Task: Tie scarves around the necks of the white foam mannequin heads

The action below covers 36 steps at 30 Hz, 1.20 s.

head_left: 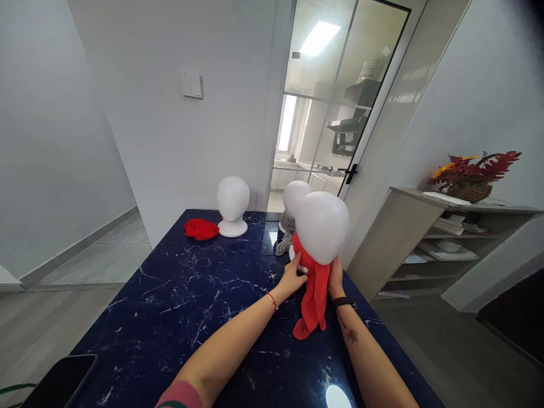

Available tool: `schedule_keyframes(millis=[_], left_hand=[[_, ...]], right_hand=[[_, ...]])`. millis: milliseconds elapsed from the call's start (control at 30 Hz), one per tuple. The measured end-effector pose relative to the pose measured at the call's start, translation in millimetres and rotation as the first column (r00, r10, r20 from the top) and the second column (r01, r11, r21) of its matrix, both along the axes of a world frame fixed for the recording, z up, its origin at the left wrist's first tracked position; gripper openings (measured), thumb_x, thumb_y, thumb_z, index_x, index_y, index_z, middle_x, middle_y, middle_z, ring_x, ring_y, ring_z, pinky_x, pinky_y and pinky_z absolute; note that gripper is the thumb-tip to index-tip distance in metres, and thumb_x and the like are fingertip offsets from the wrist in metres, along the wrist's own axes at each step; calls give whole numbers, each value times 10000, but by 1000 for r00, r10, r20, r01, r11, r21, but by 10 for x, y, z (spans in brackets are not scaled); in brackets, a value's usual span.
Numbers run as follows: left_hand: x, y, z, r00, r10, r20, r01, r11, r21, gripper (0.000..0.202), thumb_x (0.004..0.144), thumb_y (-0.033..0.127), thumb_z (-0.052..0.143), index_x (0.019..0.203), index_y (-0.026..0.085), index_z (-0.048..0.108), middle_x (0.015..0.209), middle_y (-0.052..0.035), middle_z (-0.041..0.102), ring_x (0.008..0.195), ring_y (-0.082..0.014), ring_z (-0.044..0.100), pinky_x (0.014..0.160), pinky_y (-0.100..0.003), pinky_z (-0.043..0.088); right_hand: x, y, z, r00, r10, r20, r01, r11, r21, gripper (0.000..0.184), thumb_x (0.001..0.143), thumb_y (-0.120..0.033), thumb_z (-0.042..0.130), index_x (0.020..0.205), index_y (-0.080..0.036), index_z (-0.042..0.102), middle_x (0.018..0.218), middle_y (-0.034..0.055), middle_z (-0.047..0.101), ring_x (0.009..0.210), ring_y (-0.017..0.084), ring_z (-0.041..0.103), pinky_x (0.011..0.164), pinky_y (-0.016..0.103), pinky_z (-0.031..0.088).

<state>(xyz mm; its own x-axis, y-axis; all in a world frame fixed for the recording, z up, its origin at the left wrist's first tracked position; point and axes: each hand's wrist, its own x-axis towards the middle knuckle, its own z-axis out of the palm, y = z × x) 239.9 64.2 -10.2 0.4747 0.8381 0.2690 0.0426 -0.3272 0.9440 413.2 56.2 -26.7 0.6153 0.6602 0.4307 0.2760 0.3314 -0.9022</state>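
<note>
A white mannequin head [322, 226] stands on the dark blue marbled table, a red scarf [315, 286] wrapped round its neck with the ends hanging down in front. My left hand [293, 276] grips the scarf at the left side of the neck, thumb toward the front. On the other side, my right hand [335, 277] is closed against the scarf, its fingers partly hidden behind the head and cloth. Just behind stands a second white head [295, 195] with a grey scarf [286, 226] about its neck, partly covered by the nearer head.
A bare white mannequin head [233, 199] stands at the table's far edge beside a crumpled red cloth [201, 229]. A black phone-like device [59, 381] lies at the near left corner. To the right is a shelf unit [408, 226] with a flower basket [471, 190]; a glass door [323, 102] is behind.
</note>
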Motion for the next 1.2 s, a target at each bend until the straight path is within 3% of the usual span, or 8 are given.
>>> schedule_keyframes(millis=[167, 333, 467, 733, 933, 1033, 1100, 1200], left_hand=[[-871, -110, 105, 960, 279, -32, -257, 919, 299, 698, 694, 123, 518, 1373, 227, 389, 1391, -84, 413, 1274, -245, 335, 1093, -458, 221], [-1717, -214, 63, 873, 476, -110, -412, 838, 359, 684, 727, 124, 486, 1385, 248, 347, 1393, -83, 382, 1273, -241, 333, 1082, -471, 251], [-2090, -199, -13, 825, 550, -132, -479, 803, 354, 630, 760, 166, 481, 1374, 229, 357, 1358, -90, 415, 1252, -238, 367, 1075, -462, 273], [-2300, -111, -189, 822, 565, -75, -508, 785, 354, 595, 789, 185, 468, 1367, 206, 328, 1330, -107, 429, 1259, -225, 383, 1065, -430, 303], [-2317, -244, -136, 673, 739, -45, -670, 633, 388, 343, 771, 204, 525, 1106, 150, 475, 1084, -112, 496, 1024, -227, 504, 891, -393, 436], [-2320, -330, -61, 705, 686, -180, -505, 664, 552, 154, 789, 144, 480, 916, 195, 551, 942, -63, 548, 923, -209, 520, 819, -363, 431], [-2315, -357, -47, 701, 654, -285, -377, 679, 630, 178, 786, 118, 478, 889, 210, 591, 915, -57, 582, 905, -213, 530, 793, -362, 414], [-2314, -343, -81, 675, 657, -335, -318, 670, 671, 228, 805, 120, 474, 943, 214, 630, 935, -67, 618, 886, -212, 555, 767, -356, 405]], right_hand=[[-798, -59, 28, 955, 287, -77, -287, 958, 8, 532, 812, -523, 470, 1231, -194, 462, 1333, 98, 477, 1197, 196, 452, 1042, 386, 325], [-1663, -79, -18, 847, 524, -85, -530, 846, -61, 539, 814, -476, 532, 1279, -225, 425, 1351, 73, 471, 1251, 200, 422, 1071, 406, 301], [-2118, 14, -20, 823, 564, -68, -567, 821, -60, 529, 823, -493, 514, 1272, -222, 445, 1332, 80, 495, 1228, 209, 454, 1059, 411, 320], [-2357, 19, -115, 867, 498, 25, -490, 860, -139, 522, 844, -502, 483, 1277, -212, 446, 1298, 90, 524, 1186, 222, 484, 1020, 407, 347], [-2263, -64, -115, 952, 230, 204, -216, 972, -92, 327, 878, -384, 438, 1119, -172, 498, 1108, 105, 555, 1030, 208, 512, 918, 396, 408], [-2243, -157, -51, 882, 204, 425, -214, 976, -26, 185, 870, -270, 436, 986, -189, 556, 995, 84, 545, 949, 204, 514, 855, 380, 434], [-2261, -216, -14, 817, 246, 521, -278, 960, -18, 191, 872, -218, 418, 962, -202, 586, 987, 82, 535, 949, 205, 516, 849, 375, 442], [-2307, -261, 2, 748, 298, 594, -336, 941, -49, 257, 866, -181, 417, 1039, -225, 601, 1031, 85, 523, 968, 211, 517, 863, 380, 453]])
